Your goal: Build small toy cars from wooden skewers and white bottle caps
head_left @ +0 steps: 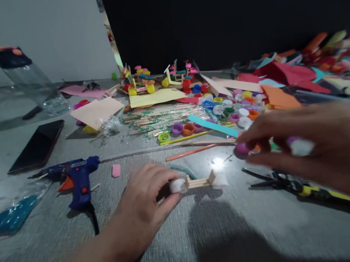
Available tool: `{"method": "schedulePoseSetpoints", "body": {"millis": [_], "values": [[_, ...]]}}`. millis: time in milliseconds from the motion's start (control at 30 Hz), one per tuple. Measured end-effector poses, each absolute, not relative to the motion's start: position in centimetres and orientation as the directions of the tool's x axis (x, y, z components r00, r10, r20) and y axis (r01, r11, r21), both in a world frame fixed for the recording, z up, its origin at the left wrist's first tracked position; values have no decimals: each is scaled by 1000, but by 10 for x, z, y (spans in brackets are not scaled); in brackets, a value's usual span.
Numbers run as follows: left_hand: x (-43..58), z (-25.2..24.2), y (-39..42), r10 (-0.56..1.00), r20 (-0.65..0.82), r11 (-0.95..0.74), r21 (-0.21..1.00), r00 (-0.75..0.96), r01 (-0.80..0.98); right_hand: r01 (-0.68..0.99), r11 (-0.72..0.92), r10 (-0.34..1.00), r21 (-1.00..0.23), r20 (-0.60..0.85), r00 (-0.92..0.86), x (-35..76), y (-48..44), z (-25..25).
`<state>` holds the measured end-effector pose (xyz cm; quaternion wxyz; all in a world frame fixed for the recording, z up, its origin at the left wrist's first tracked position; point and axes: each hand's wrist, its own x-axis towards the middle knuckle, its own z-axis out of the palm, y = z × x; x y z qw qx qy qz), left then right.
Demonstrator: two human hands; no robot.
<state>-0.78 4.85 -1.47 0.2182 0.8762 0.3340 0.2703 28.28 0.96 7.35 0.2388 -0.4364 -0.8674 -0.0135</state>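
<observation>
My left hand (150,194) rests on the grey table, its thumb and fingers closed on the near end of a small model with white bottle-cap wheels (178,186). Its frame of pale wooden sticks (199,183) lies across to another white cap (219,180). A teal strip (182,169) curves just behind it. My right hand (300,149), blurred, hovers at the right with thumb and forefinger apart. A purple cap (241,149) shows by its fingertips, close to the end of some thin wooden sticks (220,141); whether it touches either is unclear.
A blue glue gun (80,179) lies left, its cord trailing forward. Yellow-handled pliers (308,193) lie under my right hand. Behind are bundled sticks (162,117), coloured caps (225,106) and paper (155,97). A phone (37,146) and water bottle (29,82) are at left.
</observation>
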Motion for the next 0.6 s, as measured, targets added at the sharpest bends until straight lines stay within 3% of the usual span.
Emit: {"method": "schedulePoseSetpoints", "body": {"millis": [100, 167, 300, 467, 600], "values": [[-3, -14, 43, 693, 341, -695, 552, 635, 462, 817, 551, 834, -170, 137, -534, 278, 1, 46], [-2, -14, 40, 691, 343, -699, 542, 636, 467, 835, 517, 856, -185, 93, -509, 274, 0, 26], [-1, -14, 38, 684, 363, -712, 521, 633, 470, 815, 511, 859, -274, 163, -485, 268, 4, 9], [1, -15, 39, 666, 403, -733, 509, 627, 451, 715, 516, 857, -472, 284, -431, 261, 8, 13], [2, -17, 40, 670, 380, -727, 511, 638, 459, 647, 513, 856, -564, 277, -436, 258, 11, 12]]}}
